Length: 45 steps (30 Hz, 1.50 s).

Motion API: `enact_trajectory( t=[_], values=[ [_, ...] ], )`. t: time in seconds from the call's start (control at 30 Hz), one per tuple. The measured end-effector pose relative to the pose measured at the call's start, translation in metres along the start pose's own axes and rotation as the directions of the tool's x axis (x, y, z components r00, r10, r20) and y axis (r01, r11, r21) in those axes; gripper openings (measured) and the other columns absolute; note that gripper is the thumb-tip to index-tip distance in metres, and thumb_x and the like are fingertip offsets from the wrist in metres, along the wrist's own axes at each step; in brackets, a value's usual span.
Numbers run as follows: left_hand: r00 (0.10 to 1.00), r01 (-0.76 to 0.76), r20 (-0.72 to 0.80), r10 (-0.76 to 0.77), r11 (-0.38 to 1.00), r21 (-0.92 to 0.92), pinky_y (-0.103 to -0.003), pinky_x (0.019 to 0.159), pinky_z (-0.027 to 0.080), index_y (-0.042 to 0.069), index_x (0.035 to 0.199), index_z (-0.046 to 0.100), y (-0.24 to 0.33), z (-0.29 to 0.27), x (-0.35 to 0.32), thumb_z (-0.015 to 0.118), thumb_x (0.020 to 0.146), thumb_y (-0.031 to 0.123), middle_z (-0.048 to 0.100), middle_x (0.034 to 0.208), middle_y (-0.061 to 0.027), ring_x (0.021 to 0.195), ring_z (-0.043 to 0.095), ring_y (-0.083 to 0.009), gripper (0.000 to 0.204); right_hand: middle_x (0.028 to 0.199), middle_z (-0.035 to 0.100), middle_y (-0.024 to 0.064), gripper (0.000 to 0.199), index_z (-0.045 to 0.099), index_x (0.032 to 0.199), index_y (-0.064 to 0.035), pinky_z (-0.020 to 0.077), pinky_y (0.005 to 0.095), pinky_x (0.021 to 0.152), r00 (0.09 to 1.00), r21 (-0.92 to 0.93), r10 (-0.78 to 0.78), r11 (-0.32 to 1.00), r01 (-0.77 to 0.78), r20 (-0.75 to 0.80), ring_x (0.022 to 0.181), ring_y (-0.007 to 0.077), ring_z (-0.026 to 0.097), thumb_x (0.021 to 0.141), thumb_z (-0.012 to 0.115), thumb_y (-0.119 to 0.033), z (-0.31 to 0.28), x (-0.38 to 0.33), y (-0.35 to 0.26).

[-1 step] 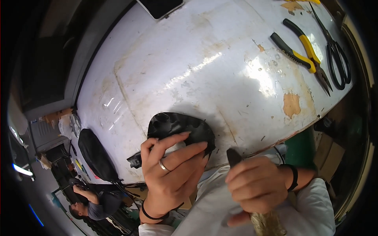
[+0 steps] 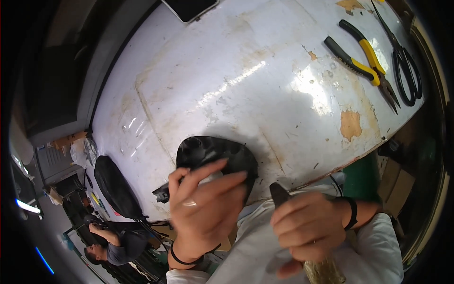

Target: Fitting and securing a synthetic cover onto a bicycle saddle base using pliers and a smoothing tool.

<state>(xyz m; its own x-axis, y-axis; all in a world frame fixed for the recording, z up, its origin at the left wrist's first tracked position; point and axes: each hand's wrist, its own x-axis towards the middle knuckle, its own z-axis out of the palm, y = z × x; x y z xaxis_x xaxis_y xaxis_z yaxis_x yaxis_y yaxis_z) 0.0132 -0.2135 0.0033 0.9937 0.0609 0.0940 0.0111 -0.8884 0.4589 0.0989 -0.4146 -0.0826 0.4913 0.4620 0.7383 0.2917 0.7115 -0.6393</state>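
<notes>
My left hand (image 2: pixel 203 213), slightly blurred and wearing a ring, lies over a rounded, glossy black piece of leather-like sheet (image 2: pixel 215 146) near the table's front edge. Its fingers are bent across the sheet and hold it, and something whitish shows between them. A narrow black strip end (image 2: pixel 161 194) sticks out to the left of that hand. Just off the table edge, my right hand (image 2: pixel 307 225) is closed round a tool (image 2: pixel 324 272) with a dark, blunt tip and a yellowish, wrapped-looking lower end. The tool's exact kind cannot be made out.
Yellow-and-black pliers (image 2: pixel 371 71) and black scissors (image 2: pixel 404 71) lie at the far right. A black pouch (image 2: pixel 116 187) rests at the left edge, and a dark-screened device (image 2: pixel 189 7) at the back of the worn white table (image 2: pixel 227 90). Another person (image 2: pixel 116 246) is at lower left.
My left hand has shifted slightly and is blurrier over the black sheet. The right hand and its tool have moved slightly down.
</notes>
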Motion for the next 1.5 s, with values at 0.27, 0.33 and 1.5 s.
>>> enact_trajectory(
  t=[0.27, 0.33, 1.5],
  values=[
    [0.961, 0.114, -0.188, -0.204, 0.908, -0.403, -0.043, 0.091, 0.062, -0.001, 0.085, 0.070, -0.006, 0.004, -0.003, 0.085, 0.081, -0.003, 0.077, 0.109, -0.0227, 0.104, 0.078, -0.0391, 0.015, 0.076, 0.068, 0.0111, 0.036, 0.058, 0.081, -0.0027, 0.0649, 0.0418, 0.067, 1.000, 0.038, 0.003, 0.999, -0.004, 0.025, 0.066, 0.0253, 0.069, 0.093, 0.088, -0.019, 0.007, 0.000, -0.001],
    [0.995, 0.078, -0.030, -0.091, 0.951, -0.299, -0.047, 0.093, 0.059, 0.002, 0.093, 0.076, -0.010, -0.003, -0.002, 0.091, 0.072, 0.009, 0.076, 0.120, -0.0177, 0.110, 0.073, -0.0390, 0.026, 0.074, 0.063, 0.0114, 0.037, 0.055, 0.077, -0.0024, 0.0624, 0.0423, 0.063, 1.000, 0.020, -0.030, 0.999, 0.030, 0.000, 0.063, 0.0262, 0.066, 0.096, 0.083, -0.017, 0.003, 0.001, -0.004],
    [1.000, -0.006, 0.012, 0.004, 0.985, 0.174, -0.048, 0.110, 0.043, 0.014, 0.088, 0.085, 0.009, 0.015, 0.008, 0.089, 0.070, 0.007, 0.079, 0.132, -0.0157, 0.126, 0.075, -0.0340, 0.020, 0.068, 0.053, 0.0102, 0.037, 0.049, 0.069, -0.0044, 0.0533, 0.0423, 0.057, 0.985, 0.047, -0.174, 0.984, 0.174, -0.001, 0.056, 0.0251, 0.056, 0.098, 0.072, -0.008, 0.012, 0.007, 0.025]
  ],
)
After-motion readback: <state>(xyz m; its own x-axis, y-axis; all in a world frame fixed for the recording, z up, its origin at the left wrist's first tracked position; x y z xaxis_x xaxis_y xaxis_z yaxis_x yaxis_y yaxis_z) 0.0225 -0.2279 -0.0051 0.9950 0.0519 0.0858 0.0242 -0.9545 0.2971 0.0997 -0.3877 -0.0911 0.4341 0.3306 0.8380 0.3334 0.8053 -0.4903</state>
